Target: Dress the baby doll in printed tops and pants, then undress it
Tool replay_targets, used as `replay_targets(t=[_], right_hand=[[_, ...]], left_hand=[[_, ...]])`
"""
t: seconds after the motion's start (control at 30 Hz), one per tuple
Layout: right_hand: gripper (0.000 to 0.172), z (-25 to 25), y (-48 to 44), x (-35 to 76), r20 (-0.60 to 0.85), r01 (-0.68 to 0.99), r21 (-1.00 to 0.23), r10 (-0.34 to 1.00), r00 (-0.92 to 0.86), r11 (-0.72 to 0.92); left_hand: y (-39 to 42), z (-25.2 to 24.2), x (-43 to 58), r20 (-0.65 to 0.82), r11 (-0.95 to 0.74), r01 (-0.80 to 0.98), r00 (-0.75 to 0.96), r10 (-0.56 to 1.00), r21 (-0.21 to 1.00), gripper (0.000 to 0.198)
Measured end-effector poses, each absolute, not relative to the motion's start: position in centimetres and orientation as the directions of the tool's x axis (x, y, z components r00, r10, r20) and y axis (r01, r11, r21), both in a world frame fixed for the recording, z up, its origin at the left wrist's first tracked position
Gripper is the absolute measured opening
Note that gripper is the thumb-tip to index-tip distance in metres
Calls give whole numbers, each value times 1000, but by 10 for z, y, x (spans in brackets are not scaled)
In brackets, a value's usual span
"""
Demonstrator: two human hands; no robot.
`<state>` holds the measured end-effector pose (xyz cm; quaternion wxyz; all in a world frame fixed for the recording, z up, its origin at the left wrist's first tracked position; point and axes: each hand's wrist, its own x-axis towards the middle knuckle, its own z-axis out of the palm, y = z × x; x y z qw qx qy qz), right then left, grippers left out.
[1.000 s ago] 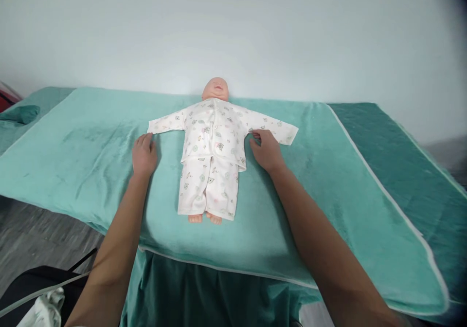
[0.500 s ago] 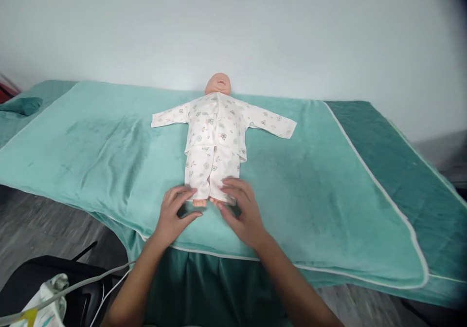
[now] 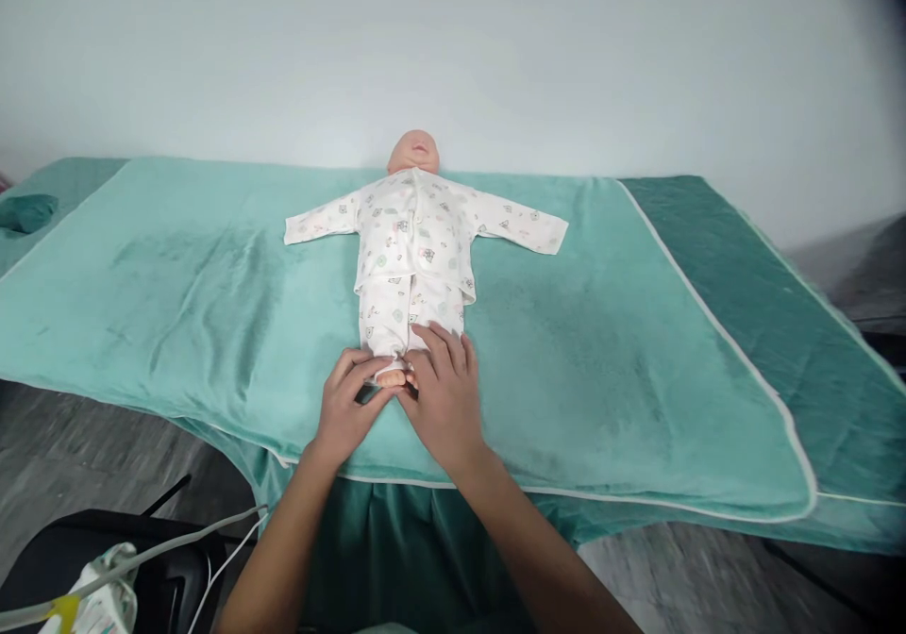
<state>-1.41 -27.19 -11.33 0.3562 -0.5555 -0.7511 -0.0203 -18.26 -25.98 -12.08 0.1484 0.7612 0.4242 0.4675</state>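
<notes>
Indoor room, exact type unclear: could be a home or a training room, can't tell which. Evidence: baby doll (image 3: 413,150) in printed pajamas (image 3: 414,233) on a draped surface (image 3: 799,332) along a plain pale wall (image 3: 453,49). Light green plush blanket (image 3: 580,360) over darker green cloth (image 3: 417,530) that hangs down the front. Grey wood-look floor (image 3: 63,445). Black chair (image 3: 42,558) lower left, printed cloth (image 3: 117,577) on it, pale cable (image 3: 184,538) with yellow tag (image 3: 65,609) crossing over.
</notes>
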Motion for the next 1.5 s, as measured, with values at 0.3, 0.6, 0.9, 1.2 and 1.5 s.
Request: replay_targets(t=[0.3,0.6,0.9,1.2,1.5], right_hand=[[16,-122,-284,-12,656,704,-498,751,-76,507],[20,-120,-287,-12,716,618,-528,696,-45,583],[37,-131,-299,3,681,600,-523,720,-133,605],[21,-128,-298,19,646,610,-626,761,58,486],[32,-134,-292,28,595,664,-585,803,-38,466]], left_hand=[[-264,-124,-187,581,-588,496,191,792,639,23],[-261,-137,-184,686,-663,523,190,703,535,23],[-272,-137,-199,579,-586,534,206,789,609,26],[-266,-122,-194,500,-532,445,198,843,721,29],[-261,-123,-190,504,-537,349,188,843,768,18]])
